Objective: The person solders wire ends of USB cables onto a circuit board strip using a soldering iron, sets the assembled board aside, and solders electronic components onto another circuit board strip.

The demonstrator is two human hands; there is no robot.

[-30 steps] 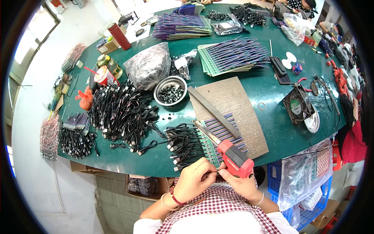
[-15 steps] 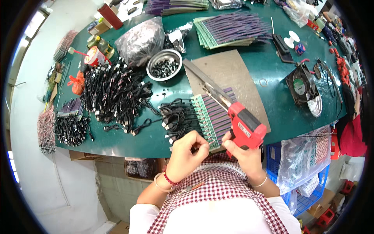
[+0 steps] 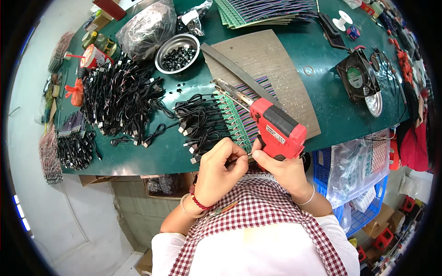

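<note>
right hand (image 3: 285, 172) clenched round red soldering gun (image 3: 277, 129) at near bench edge (image 3: 138, 163); left hand (image 3: 220, 166) pinching thin wire. wired strip (image 3: 239, 117) beside, black cables (image 3: 200, 122) attached; loose cable pile (image 3: 117, 99) seemingly left.

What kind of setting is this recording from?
Most likely a small electronics assembly workshop. On the green workbench lie heaps of black cables and a row of small green circuit boards, and the right hand holds a red soldering gun.

red tool (image 3: 277, 130) | green table (image 3: 152, 154) | black cables (image 3: 117, 94) | red-white checked apron (image 3: 258, 216)
</note>
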